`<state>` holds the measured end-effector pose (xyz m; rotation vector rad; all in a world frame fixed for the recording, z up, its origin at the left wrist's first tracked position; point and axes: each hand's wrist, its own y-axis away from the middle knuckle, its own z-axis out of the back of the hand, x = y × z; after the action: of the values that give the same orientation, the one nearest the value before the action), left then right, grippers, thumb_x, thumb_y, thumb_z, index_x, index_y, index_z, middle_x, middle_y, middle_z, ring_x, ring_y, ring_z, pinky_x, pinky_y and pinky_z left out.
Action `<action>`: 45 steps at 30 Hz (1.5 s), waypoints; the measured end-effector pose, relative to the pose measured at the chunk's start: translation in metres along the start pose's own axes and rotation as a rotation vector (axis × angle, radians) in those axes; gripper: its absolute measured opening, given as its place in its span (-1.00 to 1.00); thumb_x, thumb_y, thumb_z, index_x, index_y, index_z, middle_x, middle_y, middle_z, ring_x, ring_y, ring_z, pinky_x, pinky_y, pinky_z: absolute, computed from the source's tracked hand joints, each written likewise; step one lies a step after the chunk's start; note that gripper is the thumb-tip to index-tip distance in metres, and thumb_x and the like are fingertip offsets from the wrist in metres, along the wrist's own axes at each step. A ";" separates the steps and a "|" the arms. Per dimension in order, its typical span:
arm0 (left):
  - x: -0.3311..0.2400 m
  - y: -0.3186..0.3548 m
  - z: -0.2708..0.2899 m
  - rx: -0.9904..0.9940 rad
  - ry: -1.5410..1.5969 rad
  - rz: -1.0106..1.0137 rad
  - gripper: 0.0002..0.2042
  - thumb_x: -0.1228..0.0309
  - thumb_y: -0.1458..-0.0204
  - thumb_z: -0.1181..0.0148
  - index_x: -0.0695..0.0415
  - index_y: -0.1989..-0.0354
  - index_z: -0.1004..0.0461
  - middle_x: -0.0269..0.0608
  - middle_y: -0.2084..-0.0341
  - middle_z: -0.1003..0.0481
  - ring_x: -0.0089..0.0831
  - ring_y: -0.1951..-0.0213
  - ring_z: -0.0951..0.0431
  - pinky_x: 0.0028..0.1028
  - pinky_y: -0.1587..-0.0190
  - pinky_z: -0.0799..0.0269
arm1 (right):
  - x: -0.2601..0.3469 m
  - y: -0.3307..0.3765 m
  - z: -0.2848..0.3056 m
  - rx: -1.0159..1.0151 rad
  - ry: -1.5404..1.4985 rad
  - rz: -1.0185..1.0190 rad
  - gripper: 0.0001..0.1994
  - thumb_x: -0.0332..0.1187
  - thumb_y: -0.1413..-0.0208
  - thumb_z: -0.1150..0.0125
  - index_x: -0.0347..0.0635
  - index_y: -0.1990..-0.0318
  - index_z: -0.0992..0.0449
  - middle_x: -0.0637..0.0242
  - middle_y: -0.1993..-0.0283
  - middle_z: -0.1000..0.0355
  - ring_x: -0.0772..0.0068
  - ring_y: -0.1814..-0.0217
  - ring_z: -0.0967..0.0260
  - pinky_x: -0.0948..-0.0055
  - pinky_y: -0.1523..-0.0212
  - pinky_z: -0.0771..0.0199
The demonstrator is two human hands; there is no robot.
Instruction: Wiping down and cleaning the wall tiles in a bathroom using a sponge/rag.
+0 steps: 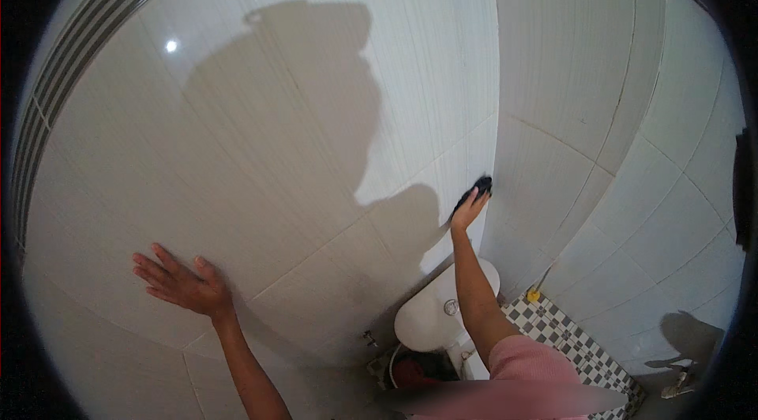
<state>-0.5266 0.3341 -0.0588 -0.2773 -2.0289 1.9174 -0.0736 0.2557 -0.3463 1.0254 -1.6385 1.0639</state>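
Note:
My right hand (467, 213) reaches out to the tiled wall (316, 183), close to the corner where it meets the side wall. Under its fingers is a bunched black cloth (483, 184), pressed to the tile; fine detail of the cloth is too dark to make out. To the left, my left hand (188, 286) is spread with fingers apart, palm toward the same wall, and holds nothing. Whether its whole palm touches the tile I cannot tell. My shadow falls across the wall between the two hands.
Below my right arm stands a white toilet tank (422, 321) with a round flush button. A small wall tap (369, 338) and a bucket (395, 365) are left of it. A yellow object (534, 294) sits on the checkered floor (564, 333). Another tap (677, 386) is at lower right.

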 end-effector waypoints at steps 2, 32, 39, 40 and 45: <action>0.000 0.001 0.000 -0.021 0.028 0.011 -0.44 0.06 -0.13 0.25 -0.10 -0.32 0.02 -0.26 -0.35 0.16 -0.20 -0.36 0.24 0.07 -0.26 0.42 | -0.016 0.030 0.008 -0.013 0.022 -0.326 -0.31 0.09 -0.21 0.28 -0.40 -0.23 -0.08 -0.13 -0.34 0.13 -0.05 -0.39 0.23 0.17 -0.35 0.27; 0.008 0.011 -0.008 0.001 0.102 0.050 -0.41 0.00 -0.08 0.16 -0.15 -0.31 -0.02 -0.26 -0.35 0.16 -0.16 -0.36 0.24 0.10 -0.25 0.44 | 0.061 0.042 0.009 0.474 0.045 1.095 -0.18 0.03 0.24 -0.29 0.22 -0.27 -0.11 0.01 -0.41 0.28 -0.19 -0.42 0.36 -0.32 -0.24 0.41; 0.006 0.008 -0.003 -0.001 0.079 0.062 -0.40 0.06 -0.05 0.12 -0.13 -0.31 -0.02 -0.25 -0.34 0.15 -0.16 -0.36 0.23 0.11 -0.25 0.45 | 0.252 -0.021 -0.040 0.119 -0.013 0.612 -0.37 0.03 -0.19 0.20 -0.01 -0.34 0.08 -0.05 -0.40 0.30 -0.07 -0.44 0.43 -0.18 -0.28 0.48; 0.005 0.008 -0.002 0.009 0.095 0.056 -0.40 0.07 -0.05 0.11 -0.12 -0.31 -0.02 -0.24 -0.34 0.15 -0.16 -0.36 0.23 0.11 -0.26 0.45 | 0.285 -0.019 -0.043 0.130 -0.035 0.654 -0.38 0.03 -0.19 0.22 0.00 -0.34 0.08 -0.05 -0.40 0.30 -0.07 -0.44 0.43 -0.21 -0.27 0.49; 0.002 0.006 0.002 0.025 0.087 0.083 -0.40 0.07 -0.05 0.11 -0.10 -0.30 -0.02 -0.19 -0.34 0.15 -0.13 -0.35 0.22 0.10 -0.25 0.44 | 0.430 0.066 -0.063 0.173 -0.091 1.059 -0.41 0.02 -0.16 0.15 0.17 -0.33 0.02 -0.05 -0.39 0.24 -0.05 -0.44 0.38 -0.29 -0.23 0.44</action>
<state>-0.5300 0.3331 -0.0647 -0.4374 -1.9648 1.9426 -0.2273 0.2646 0.0653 0.2285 -2.2445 1.8644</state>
